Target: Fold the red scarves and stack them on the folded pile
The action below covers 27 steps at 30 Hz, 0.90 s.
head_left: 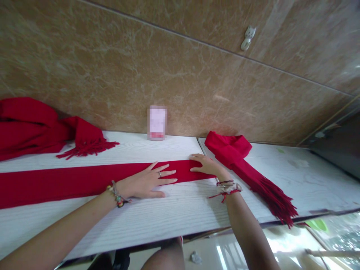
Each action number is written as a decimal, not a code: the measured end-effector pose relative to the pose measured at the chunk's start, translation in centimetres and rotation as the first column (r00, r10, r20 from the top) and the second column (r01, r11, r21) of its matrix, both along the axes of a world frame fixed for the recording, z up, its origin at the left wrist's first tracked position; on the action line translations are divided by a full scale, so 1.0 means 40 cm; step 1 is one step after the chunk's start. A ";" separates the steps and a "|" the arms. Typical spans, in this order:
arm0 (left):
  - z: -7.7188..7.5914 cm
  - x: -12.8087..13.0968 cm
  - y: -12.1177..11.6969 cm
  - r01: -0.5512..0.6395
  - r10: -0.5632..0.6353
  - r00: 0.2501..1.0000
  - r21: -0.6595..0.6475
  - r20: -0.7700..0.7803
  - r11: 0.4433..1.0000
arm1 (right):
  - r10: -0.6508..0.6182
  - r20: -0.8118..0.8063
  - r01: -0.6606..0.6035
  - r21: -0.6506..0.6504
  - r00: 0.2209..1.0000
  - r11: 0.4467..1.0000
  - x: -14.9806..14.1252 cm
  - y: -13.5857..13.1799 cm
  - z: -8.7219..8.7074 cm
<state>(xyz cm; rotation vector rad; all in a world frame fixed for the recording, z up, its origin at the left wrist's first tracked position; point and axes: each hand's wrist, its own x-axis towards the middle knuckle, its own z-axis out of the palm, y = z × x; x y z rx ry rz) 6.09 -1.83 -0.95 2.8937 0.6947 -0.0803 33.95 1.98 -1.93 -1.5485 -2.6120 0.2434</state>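
A long red scarf (70,182) lies flat in a strip along the white table, running off the left edge of the view. My left hand (146,181) rests on it with fingers spread, a ring on one of them. Near the strip's right end, my right hand (205,165) lies on the cloth, its fingers apart and the thumb out to the side. Neither hand grips the fabric. Just to the right is another red scarf (247,168), folded over at the top, with its fringe reaching the table's front edge.
A bunched red scarf with fringe (30,127) lies at the back left. A blurred pink-and-white card (157,123) stands against the marble-patterned wall (112,75). The white table (191,213) has a seam near my right hand. A white hook (248,38) is on the wall.
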 end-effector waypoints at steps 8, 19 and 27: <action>-0.016 -0.009 0.006 0.024 -0.025 0.999 0.033 0.027 0.999 | -0.025 -0.073 0.028 0.038 0.997 0.999 -0.014 -0.009 0.027; -0.010 -0.026 0.014 -0.047 0.046 0.999 0.072 0.016 0.996 | -0.149 0.202 0.108 0.201 0.968 0.974 -0.012 0.020 0.125; -0.041 -0.044 0.045 -0.151 0.151 0.989 0.130 0.008 0.980 | -0.420 0.491 0.302 0.303 0.763 0.904 0.029 0.010 0.283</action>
